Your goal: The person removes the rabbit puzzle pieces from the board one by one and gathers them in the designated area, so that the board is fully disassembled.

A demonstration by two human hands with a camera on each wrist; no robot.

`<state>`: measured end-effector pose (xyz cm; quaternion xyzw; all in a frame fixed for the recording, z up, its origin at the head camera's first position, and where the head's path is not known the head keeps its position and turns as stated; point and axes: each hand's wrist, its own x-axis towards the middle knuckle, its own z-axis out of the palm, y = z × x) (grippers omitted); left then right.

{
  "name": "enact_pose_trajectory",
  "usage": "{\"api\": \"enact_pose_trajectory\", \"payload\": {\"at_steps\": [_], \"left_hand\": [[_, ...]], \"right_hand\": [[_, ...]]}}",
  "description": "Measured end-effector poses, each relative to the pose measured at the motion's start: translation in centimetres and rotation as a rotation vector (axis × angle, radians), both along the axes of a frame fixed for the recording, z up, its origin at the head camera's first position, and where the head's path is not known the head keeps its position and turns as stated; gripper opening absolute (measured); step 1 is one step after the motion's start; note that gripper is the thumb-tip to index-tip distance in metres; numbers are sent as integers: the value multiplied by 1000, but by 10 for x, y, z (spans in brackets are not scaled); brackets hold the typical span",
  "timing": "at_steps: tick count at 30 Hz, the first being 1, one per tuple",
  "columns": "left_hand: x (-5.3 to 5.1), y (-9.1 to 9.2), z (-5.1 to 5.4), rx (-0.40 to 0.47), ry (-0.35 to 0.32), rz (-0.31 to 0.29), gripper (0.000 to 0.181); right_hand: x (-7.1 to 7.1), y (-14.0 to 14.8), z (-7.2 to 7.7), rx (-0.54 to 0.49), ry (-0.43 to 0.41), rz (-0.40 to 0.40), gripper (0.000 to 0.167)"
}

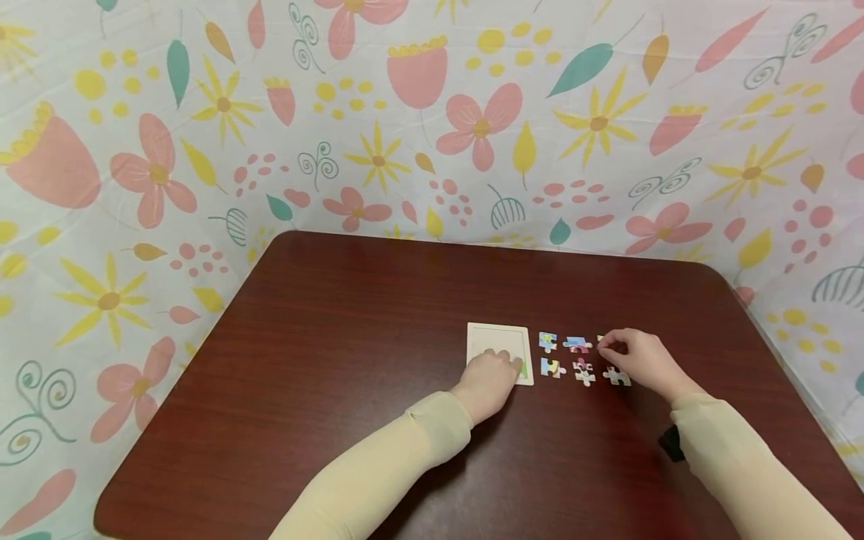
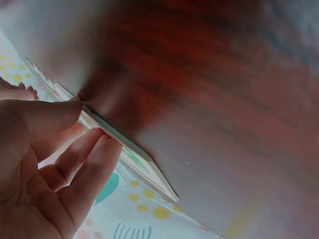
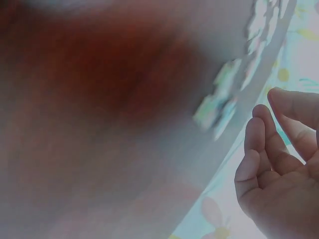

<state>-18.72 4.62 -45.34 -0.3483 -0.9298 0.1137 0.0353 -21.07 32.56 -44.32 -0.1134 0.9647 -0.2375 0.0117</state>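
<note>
A pale square puzzle board [image 1: 499, 335] with a raised rim lies on the table. My left hand [image 1: 487, 379] grips its near side, with the thumb [image 2: 67, 112] at the edge and the curled fingers over the face. A bit of green print [image 1: 523, 368] shows in the board's lower right corner; the hand hides part of the board. To the right lie several jigsaw pieces in two rows, among them a blue one [image 1: 547, 342] and a pinkish one [image 1: 583, 372]. My right hand [image 1: 641, 361] hovers over the right-hand pieces, its thumb and index finger apart, and partly covers one piece.
The dark reddish-brown table [image 1: 324, 360] carries the board and pieces. Behind it hangs a flower-patterned cloth [image 1: 378, 187]. Some black object [image 1: 671, 444] shows beside the right sleeve.
</note>
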Motion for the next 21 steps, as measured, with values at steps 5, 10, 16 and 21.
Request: {"api": "enact_pose_trajectory", "payload": {"at_steps": [5,10,16,21], "left_hand": [[3,-4,0,1,14,-26,26],[5,-9,0,14,51,-68,25],[11,-13,2,49,29,-44,26],[15,-14,2,51,13,-36,33]], "right_hand": [[-8,-23,5,-6,-2,42,7],[-13,-47,10,-26,-3,75,7],[-19,-69,13,-56,8,110,7],[-22,-85,12,-68,35,151,6]]}}
